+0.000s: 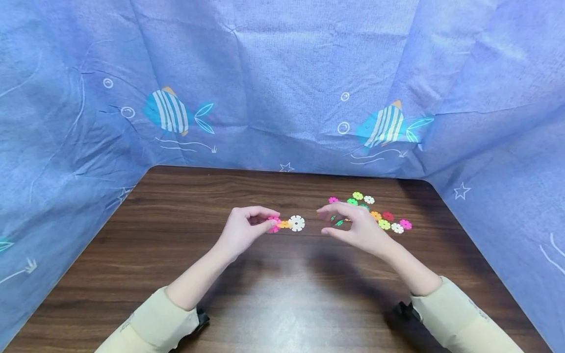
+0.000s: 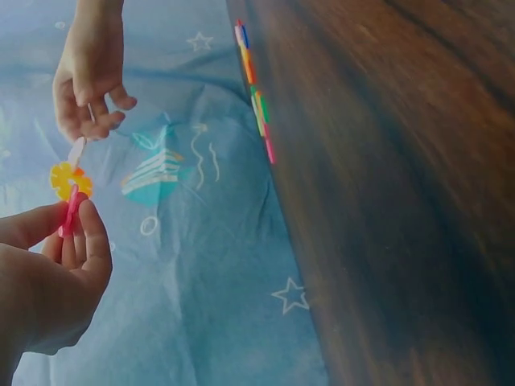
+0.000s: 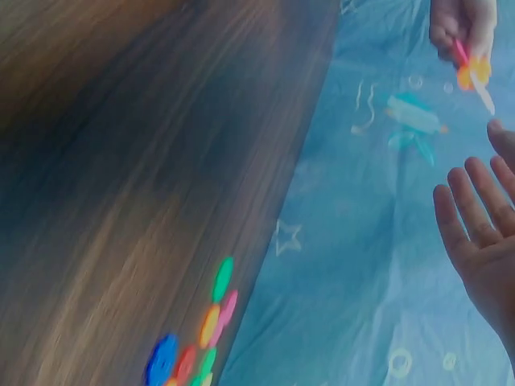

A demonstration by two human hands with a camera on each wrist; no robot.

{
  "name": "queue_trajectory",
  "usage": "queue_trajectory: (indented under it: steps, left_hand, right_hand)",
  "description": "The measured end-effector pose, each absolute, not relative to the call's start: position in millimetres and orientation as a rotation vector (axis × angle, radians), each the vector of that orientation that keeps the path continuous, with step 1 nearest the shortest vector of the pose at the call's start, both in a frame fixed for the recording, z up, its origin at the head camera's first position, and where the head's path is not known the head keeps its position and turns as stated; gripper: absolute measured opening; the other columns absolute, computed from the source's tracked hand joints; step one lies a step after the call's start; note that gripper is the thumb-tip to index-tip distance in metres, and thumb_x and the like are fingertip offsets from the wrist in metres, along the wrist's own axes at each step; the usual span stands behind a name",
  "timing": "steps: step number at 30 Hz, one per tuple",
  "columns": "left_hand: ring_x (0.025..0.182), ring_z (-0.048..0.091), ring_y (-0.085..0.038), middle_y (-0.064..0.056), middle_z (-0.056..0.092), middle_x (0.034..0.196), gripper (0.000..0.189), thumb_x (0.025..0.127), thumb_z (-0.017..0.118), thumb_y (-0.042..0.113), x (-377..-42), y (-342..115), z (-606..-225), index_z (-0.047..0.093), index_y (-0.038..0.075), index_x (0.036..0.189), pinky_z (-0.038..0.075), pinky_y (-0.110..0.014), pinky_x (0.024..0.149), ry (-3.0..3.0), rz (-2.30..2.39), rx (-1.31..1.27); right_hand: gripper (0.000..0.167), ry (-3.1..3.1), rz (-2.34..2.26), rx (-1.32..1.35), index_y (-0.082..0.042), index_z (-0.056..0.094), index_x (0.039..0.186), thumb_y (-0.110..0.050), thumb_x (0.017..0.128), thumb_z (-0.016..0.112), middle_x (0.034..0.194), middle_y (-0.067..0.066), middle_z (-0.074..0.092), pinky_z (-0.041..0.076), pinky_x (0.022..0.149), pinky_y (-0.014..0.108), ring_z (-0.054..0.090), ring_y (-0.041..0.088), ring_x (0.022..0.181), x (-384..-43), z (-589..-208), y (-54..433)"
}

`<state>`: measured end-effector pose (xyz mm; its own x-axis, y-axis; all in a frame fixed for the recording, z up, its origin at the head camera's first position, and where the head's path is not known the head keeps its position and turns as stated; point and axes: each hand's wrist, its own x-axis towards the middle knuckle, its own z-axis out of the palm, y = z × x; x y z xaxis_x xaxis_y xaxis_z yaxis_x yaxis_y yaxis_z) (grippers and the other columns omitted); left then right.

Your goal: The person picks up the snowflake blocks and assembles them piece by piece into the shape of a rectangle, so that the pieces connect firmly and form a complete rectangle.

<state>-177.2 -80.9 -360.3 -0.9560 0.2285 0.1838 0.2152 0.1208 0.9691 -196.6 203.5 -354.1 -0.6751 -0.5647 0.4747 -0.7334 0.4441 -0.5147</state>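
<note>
My left hand (image 1: pixel 240 229) pinches a pink notched disc (image 1: pixel 274 224) between thumb and fingers, held up above the table. Joined to it in a row are an orange notched disc (image 1: pixel 284 224) and a white one (image 1: pixel 296 223) at the far end. In the left wrist view the orange disc (image 2: pixel 61 180) stands crosswise to the pink disc (image 2: pixel 72 211). My right hand (image 1: pixel 359 226) is off to the right of the white disc, fingers spread and relaxed, with nothing in it. A gap shows between its fingertips and the white disc in the head view.
Several loose notched discs in green, yellow, red, white and pink lie at the right back of the brown table (image 1: pixel 282 294), partly behind my right hand; one is a yellow disc (image 1: pixel 384 224). A blue fish-print cloth (image 1: pixel 282 98) hangs behind the table and along both sides.
</note>
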Motion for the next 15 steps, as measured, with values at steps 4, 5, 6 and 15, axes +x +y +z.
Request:
queue_trajectory:
  steps: [4,5,6,15]
  left_hand:
    - [0.073,0.069,-0.018,-0.014,0.072,0.083,0.018,0.082,0.073,0.009,-177.6,-85.8,-362.6,0.072,0.001,0.098,0.056,-0.034,0.071,2.366,1.999,0.457]
    - [0.073,0.069,-0.018,-0.013,0.072,0.082,0.018,0.082,0.073,0.009,-177.8,-86.9,-363.0,0.072,0.002,0.098,0.056,-0.034,0.071,2.372,1.997,0.457]
    - [0.073,0.069,-0.017,-0.013,0.072,0.082,0.018,0.082,0.073,0.01,-178.0,-88.1,-363.3,0.072,0.002,0.098,0.056,-0.033,0.07,2.379,1.992,0.453]
    - [0.073,0.07,-0.016,-0.016,0.072,0.087,0.02,0.083,0.072,0.008,-178.2,-97.4,-360.7,0.071,-0.001,0.1,0.056,-0.035,0.072,2.352,2.033,0.444]
  right_hand:
    - [0.046,-2.469,0.927,1.169,-0.02,0.063,0.116,-0.02,0.074,0.081,0.109,-0.005,0.067,0.05,0.082,0.023,0.062,0.008,0.098,-201.3,-355.2,221.9]
    - [0.048,-2.484,0.895,1.168,-0.021,0.063,0.117,-0.021,0.073,0.082,0.111,-0.005,0.066,0.048,0.085,0.021,0.061,0.008,0.1,-202.6,-355.4,226.6]
    - [0.049,-2.5,0.868,1.169,-0.021,0.062,0.118,-0.021,0.073,0.082,0.114,-0.005,0.066,0.047,0.087,0.02,0.06,0.008,0.103,-204.0,-355.7,231.3]
    - [0.054,-2.53,0.679,1.176,-0.014,0.063,0.119,-0.017,0.069,0.083,0.116,-0.001,0.064,0.04,0.092,0.013,0.056,0.016,0.11,-217.4,-366.4,275.4]
